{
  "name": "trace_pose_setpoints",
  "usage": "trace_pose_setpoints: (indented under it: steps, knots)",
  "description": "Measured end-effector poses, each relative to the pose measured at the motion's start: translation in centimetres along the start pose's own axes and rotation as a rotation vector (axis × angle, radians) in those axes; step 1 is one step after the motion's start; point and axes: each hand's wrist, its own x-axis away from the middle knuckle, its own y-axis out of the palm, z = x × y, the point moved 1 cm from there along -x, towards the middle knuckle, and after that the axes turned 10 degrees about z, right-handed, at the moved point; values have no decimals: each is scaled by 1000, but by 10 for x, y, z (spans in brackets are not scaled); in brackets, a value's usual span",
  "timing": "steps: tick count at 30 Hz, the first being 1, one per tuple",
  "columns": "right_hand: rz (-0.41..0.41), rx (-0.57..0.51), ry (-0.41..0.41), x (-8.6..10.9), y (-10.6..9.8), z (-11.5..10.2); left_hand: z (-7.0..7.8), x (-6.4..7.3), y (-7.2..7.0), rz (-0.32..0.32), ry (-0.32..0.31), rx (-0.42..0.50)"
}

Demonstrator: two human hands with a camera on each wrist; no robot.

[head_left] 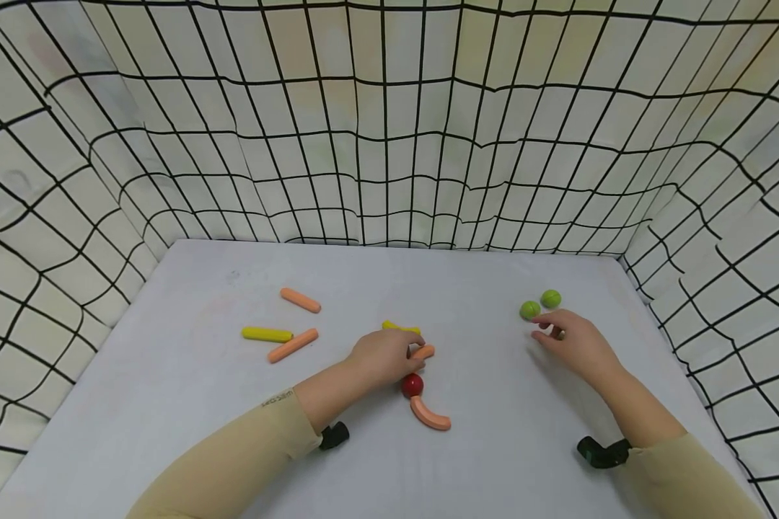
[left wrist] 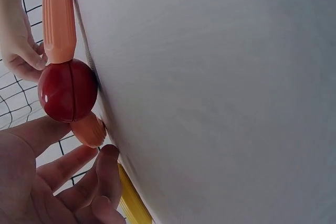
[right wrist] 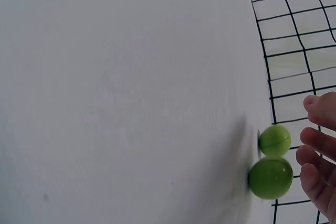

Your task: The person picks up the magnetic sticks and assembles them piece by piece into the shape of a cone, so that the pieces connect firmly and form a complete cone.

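My left hand (head_left: pixel 381 356) is at mid-table, its thumb and fingers around a short salmon-orange ridged stick (head_left: pixel 423 352); it seems to pinch the stick, though the thumb's contact is partly hidden. A glossy red ball (head_left: pixel 412 385) with a seam sits just nearer than that hand. Touching the ball's near side is a curved orange stick (head_left: pixel 430 414). Beyond the left fingers lies a yellow stick (head_left: pixel 401 328), partly covered. On the right, my right hand (head_left: pixel 578 344) hovers with bent, parted fingers and nothing between them. Close to its fingertips are two green balls, one nearer (head_left: pixel 529 310), another farther (head_left: pixel 551 298).
At the left of the white table (head_left: pixel 234 404) lie a yellow stick (head_left: pixel 267 334) and two orange sticks, one beside it (head_left: pixel 293 346) and one farther back (head_left: pixel 301 300). Black-gridded netting (head_left: pixel 402 155) over pale walls encloses the back and sides. Black wrist devices (head_left: pixel 602 453) sit at both cuffs.
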Motion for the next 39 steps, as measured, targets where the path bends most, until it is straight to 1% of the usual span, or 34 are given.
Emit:
trace_pose_setpoints:
  steps: [5, 9, 13, 20, 23, 29, 34, 39]
  knots:
    - [37, -6, 20, 7, -12, 17, 1, -1, 0, -12, -3, 16]
    - [56, 2, 28, 11, -17, 27, 1, -1, 1, -8, 3, 27]
    - [23, 3, 41, 11, -17, 33, 0, -1, 3, -7, -3, 22]
    - [-74, 29, 87, 11, -13, 38, 1, -1, 2, -8, -18, 17]
    - [-94, 30, 108, 11, -10, 39, 3, -1, 1, -10, -19, 16]
    - [-91, 36, 108, 10, -7, 44, 3, -2, 0, -18, -25, 7]
    - [-84, 25, 103, 12, -5, 43, 3, -3, 1, -21, -39, 10]
    - [-81, 19, 106, 13, -3, 40, 3, -1, -1, -25, -37, 18]
